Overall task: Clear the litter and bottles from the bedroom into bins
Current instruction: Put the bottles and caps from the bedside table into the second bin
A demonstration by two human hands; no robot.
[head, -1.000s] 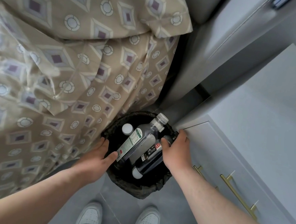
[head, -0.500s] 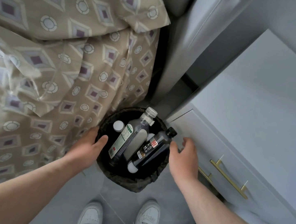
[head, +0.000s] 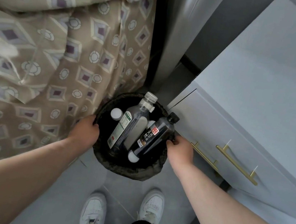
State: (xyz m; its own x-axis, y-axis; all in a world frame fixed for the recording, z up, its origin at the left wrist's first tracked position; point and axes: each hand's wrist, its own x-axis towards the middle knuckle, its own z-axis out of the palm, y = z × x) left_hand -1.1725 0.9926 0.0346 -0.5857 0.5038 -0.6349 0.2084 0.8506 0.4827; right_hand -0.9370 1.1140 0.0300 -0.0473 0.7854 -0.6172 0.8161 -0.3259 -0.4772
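Standing over a small round bin (head: 126, 169), a person reaches down with both bare arms. The bin is lined with a crinkled black bag and sits on the grey floor (head: 53, 193), wedged between the hanging edge of a bed cover (head: 56, 62) and a pale grey drawer unit (head: 259, 89).

The left hand (head: 86, 132) grips the bin's left rim, with its fingers curled over the edge and into the liner. The right hand (head: 180, 152) grips the right rim in the same way, its fingertips tucked against the bag. Both hands are closed on the rim.

Three bottles are inside the bin. A clear bottle (head: 134, 127) with a green and white label leans with its pale cap sticking up past the far rim. Just beside it on the right, and touching it, a dark bottle (head: 156, 135) with a red square on its label leans with its black cap toward the drawer unit. To the left of the clear one, only the white cap (head: 116, 114) of a third bottle shows.

The bed cover is tan, patterned with diamonds and circles. Two brass bar handles (head: 236, 161) run along the drawer fronts. Below the bin are the person's white shoes (head: 93, 212), toes pointing toward it.
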